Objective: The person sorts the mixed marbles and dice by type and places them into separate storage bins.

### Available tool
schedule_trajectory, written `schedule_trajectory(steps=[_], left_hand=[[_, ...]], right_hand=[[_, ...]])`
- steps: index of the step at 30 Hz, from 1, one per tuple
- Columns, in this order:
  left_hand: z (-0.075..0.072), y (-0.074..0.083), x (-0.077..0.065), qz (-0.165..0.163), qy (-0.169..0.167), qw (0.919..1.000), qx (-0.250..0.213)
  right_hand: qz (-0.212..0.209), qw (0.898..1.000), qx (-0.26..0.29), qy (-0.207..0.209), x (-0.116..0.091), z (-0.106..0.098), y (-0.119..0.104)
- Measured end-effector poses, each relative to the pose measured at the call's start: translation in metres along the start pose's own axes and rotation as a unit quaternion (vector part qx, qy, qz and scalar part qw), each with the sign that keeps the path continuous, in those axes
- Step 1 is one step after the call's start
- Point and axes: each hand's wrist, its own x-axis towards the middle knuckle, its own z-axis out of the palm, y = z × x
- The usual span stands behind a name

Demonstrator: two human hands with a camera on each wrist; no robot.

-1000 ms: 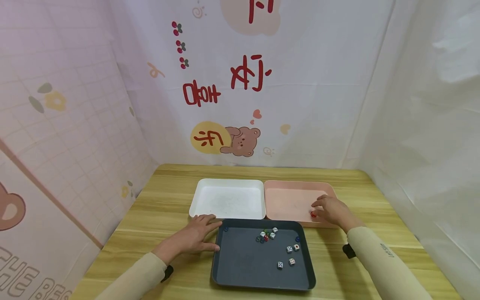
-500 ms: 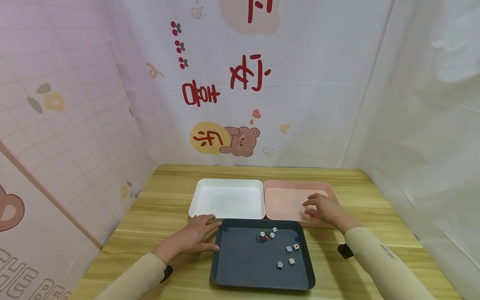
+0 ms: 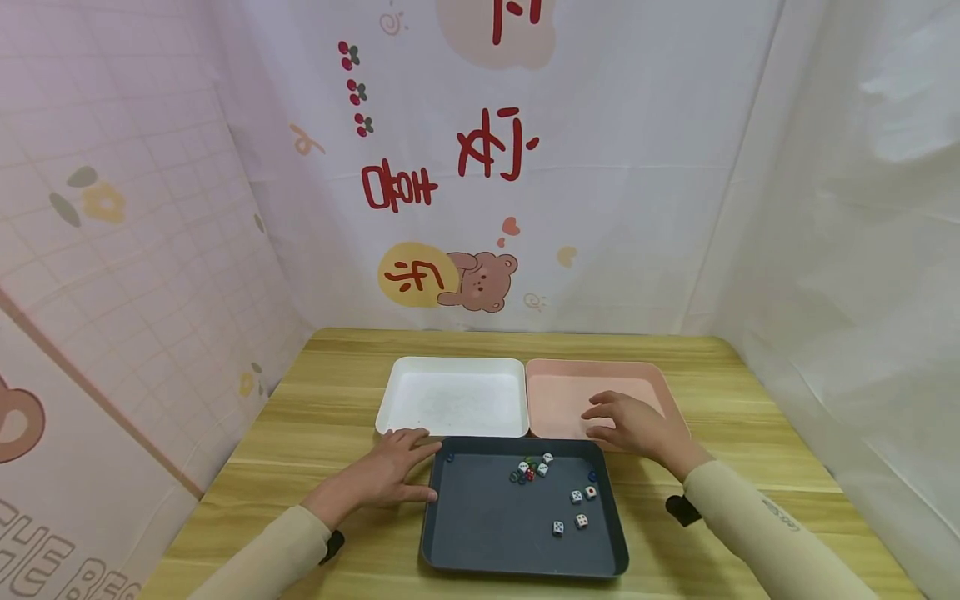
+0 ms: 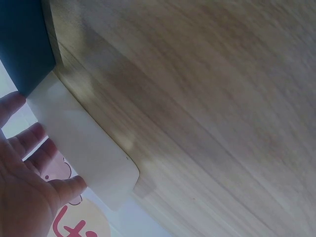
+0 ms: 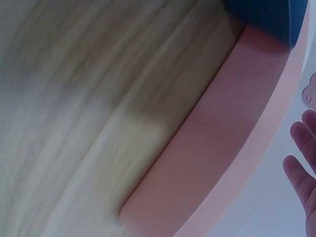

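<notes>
In the head view my left hand [image 3: 393,472], fingers spread, lies at the left edge of a dark grey tray [image 3: 480,533]. Its thumb and index finger are at the rim. My right hand [image 3: 630,425] hovers over the front part of a pink tray [image 3: 566,379]; its fingers are slightly bent and nothing shows between them. Part of the pink tray is hidden beneath that hand. The grey tray holds several white dice [image 3: 577,497], a red die [image 3: 530,474] and small dark rings [image 3: 592,476]. Both wrist views show relaxed, parted fingers.
A white tray [image 3: 453,396] stands at the back left, side by side with the pink one. All trays rest on a wood-grain table [image 3: 330,375]. Printed white cloth [image 3: 637,208] hangs behind and along both sides.
My right hand has moved left over the pink tray. A small red thing seen by its fingers earlier is now out of sight. My left hand has stayed put.
</notes>
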Motion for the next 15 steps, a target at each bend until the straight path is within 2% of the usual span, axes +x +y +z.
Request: schedule_trajectory(steps=[6, 15], left_hand=[[0.000, 0.001, 0.000, -0.002, 0.000, 1.0000, 0.003], [0.002, -0.001, 0.000, -0.002, -0.001, 1.0000, 0.008]], right_hand=[[-0.003, 1.000, 0.000, -0.008, 0.000, 0.002, -0.018], [-0.039, 0.999, 0.006, -0.022, -0.002, 0.007, -0.036]])
